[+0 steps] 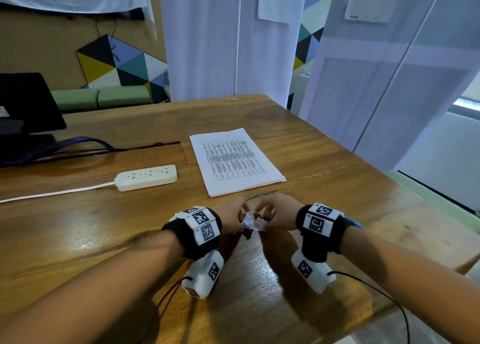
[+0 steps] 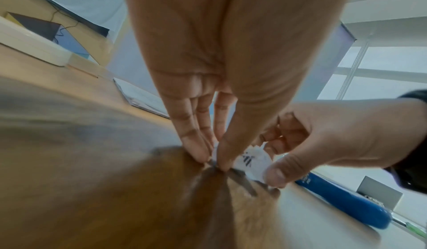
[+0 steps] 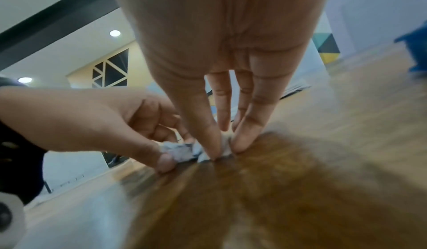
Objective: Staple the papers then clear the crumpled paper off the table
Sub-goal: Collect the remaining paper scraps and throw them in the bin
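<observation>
Warm brown wood fills the scene, a glossy table (image 1: 324, 162) with visible grain and a long seam running across it, pale curtains hanging behind. Down at the near edge, both hands have met over the crumpled paper (image 1: 251, 223). The left hand (image 1: 231, 217) pinches one side of it, thumb and fingertips (image 2: 198, 154) pressed together right down at the wood; the right hand (image 1: 276, 215) nips the other side the same way, fingertips (image 3: 240, 143) against the table. A two-sided grip makes sense on something this small and springy: it looks like they're gathering the scrap so it lifts in one piece. The paper itself is a tight white wad, creased and jagged, with dark print showing on its folds.

Just beyond the hands lies the stack of papers (image 1: 235, 160), flat and squared, printed with dense table rows, seemingly parked out of the way. A blue stapler (image 2: 346, 201) sits close by the right wrist, smooth and rounded. Over to the left rests a cream power strip (image 1: 146, 177), its cable trailing off. Whether a staple is in the stack, I can't tell.
</observation>
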{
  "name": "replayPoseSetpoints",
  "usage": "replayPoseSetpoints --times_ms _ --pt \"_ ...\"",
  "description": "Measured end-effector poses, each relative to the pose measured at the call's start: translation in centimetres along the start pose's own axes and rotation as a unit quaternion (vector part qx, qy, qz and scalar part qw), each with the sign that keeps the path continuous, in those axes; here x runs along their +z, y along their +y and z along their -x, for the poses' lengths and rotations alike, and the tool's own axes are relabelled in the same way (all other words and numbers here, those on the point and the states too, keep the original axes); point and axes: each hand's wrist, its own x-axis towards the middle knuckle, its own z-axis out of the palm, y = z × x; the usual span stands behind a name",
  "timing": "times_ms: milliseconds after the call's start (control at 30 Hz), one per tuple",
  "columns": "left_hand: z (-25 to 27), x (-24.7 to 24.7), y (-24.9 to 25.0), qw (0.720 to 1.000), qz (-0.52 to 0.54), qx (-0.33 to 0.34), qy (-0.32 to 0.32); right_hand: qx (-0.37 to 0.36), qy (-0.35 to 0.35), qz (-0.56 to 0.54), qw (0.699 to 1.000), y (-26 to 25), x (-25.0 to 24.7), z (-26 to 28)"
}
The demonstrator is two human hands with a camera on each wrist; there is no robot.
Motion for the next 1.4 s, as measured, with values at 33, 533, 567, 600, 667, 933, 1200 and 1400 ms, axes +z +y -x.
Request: replayPoseSetpoints --times_ms 33,533,567,600,667,933,1200,1400 --pt "-0.2 -0.1 0.2 1.000 0.019 -0.003 0.003 -0.005 -0.009 -0.012 1.000 -0.3 0.1 -0.2" --pt "3.2 -1.7 -4.1 0.997 0.070 -0.041 0.008 -0.056 0.013 0.068 0.996 -2.0 1.1 1.0" --pt "3.2 -1.7 -4.0 0.997 0.063 -0.036 0.008 -0.047 0.023 0.056 0.997 -1.4 0.9 1.2" --pt "3.3 -1.6 -3.8 0.998 0.053 -0.029 0.009 -0.036 0.032 0.041 0.998 -0.9 0.8 1.4" --pt "3.2 -1.3 -3.1 0.999 0.031 -0.015 0.008 -0.016 0.057 -0.001 0.998 0.2 0.3 1.6" --pt "1.3 -0.3 -0.2 1.000 -0.018 0.017 -0.002 0.005 0.116 -0.093 0.989 3.7 -2.6 6.0" --pt "-2.6 -0.2 3.3 0.997 -0.064 0.035 0.036 0.009 0.139 -0.112 0.984 5.6 -1.9 10.2" --pt "-3.7 0.5 4.0 0.995 -0.092 0.016 0.046 0.009 0.130 -0.124 0.984 6.2 -1.4 9.2"
